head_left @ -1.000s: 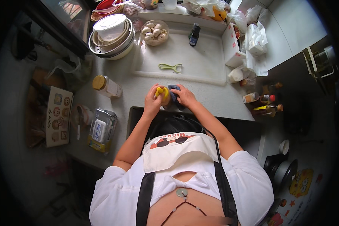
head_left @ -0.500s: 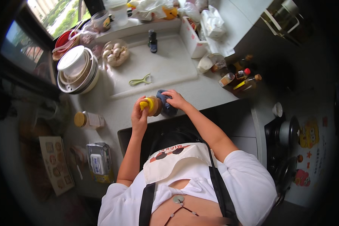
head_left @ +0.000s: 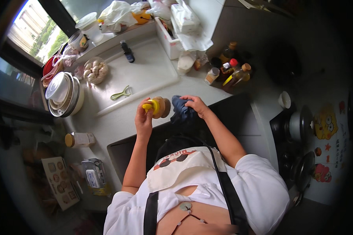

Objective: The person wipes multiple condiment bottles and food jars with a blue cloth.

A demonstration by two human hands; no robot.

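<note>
In my left hand (head_left: 143, 120) is a small jar (head_left: 162, 108) with a yellow lid and brownish body, gripped at the lid end and tipped on its side, its base pointing right. Bunched in my right hand (head_left: 197, 105) is a dark blue cloth (head_left: 182, 112), a small gap away from the jar's base. Both hands are over the front edge of the pale counter (head_left: 145, 133). Beyond the jar, a green peeler (head_left: 121, 93) lies on the counter.
Farther back are a bowl of garlic bulbs (head_left: 95, 71) and a dark bottle (head_left: 127, 51). Stacked bowls (head_left: 75, 98) stand at the left, above a jar with a tan lid (head_left: 80, 140) and a wipes pack (head_left: 94, 178). Sauce bottles (head_left: 236, 74) group at the right.
My right hand has drawn the cloth rightward, off the jar's base, and a gap now shows between them. My left hand keeps hold of the jar. The view has turned somewhat.
</note>
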